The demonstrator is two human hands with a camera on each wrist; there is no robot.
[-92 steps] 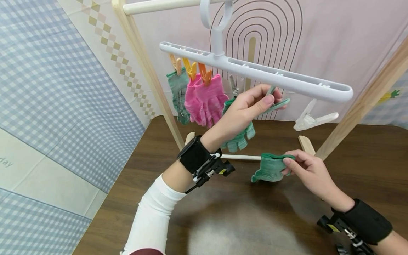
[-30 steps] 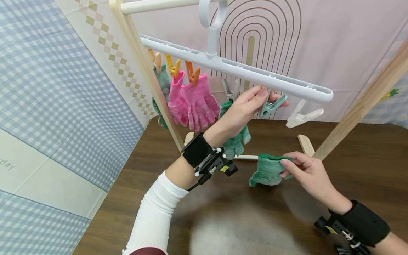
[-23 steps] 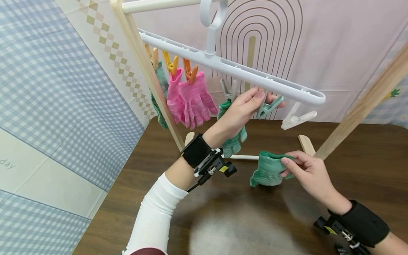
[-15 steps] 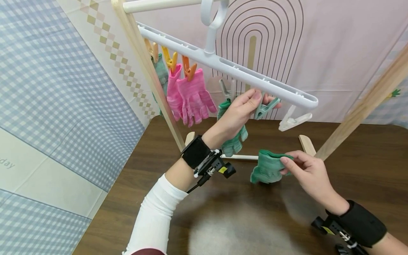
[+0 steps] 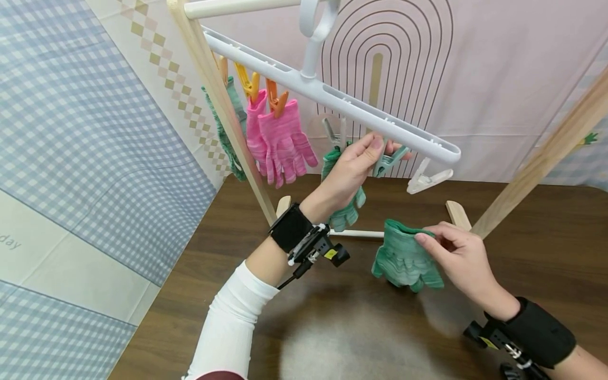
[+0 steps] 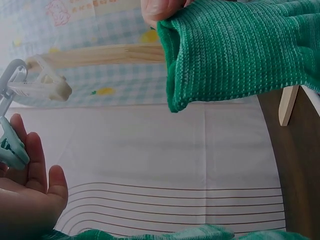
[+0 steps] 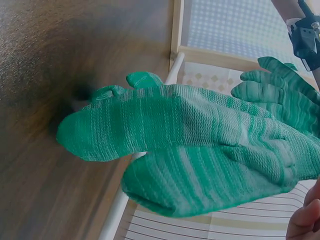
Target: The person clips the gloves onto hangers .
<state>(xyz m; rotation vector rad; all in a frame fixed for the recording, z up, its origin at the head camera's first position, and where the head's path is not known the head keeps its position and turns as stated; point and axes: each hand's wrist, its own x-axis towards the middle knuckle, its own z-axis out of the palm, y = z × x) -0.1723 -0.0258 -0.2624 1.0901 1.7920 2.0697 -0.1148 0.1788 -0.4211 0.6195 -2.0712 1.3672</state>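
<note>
My left hand (image 5: 349, 169) holds a pale green clothespin (image 5: 387, 163) hanging under the white hanger (image 5: 375, 113). In the left wrist view the same clothespin (image 6: 12, 147) lies against the fingers. My right hand (image 5: 458, 258), lower and to the right, pinches a green knit glove (image 5: 406, 258) by its cuff. Its fingers dangle over the table, and the right wrist view shows the glove (image 7: 200, 125) close up. Behind my left wrist another green glove (image 5: 347, 214) hangs from a grey clothespin (image 5: 330, 132), partly hidden. A white clothespin (image 5: 427, 179) hangs at the hanger's right end.
Pink gloves (image 5: 285, 142) hang from yellow (image 5: 248, 83) and orange (image 5: 277, 100) clothespins at left. A further green glove (image 5: 228, 126) is partly behind the wooden left post (image 5: 218, 100). The right post (image 5: 532, 169) and a white low bar (image 5: 363, 234) stand over the brown table (image 5: 332, 316).
The hanger has swung, its right end moving left and nearer, carrying its clothespins and gloves. My left hand has shifted slightly left with the clothespin. The glove in my right hand hangs more unfolded.
</note>
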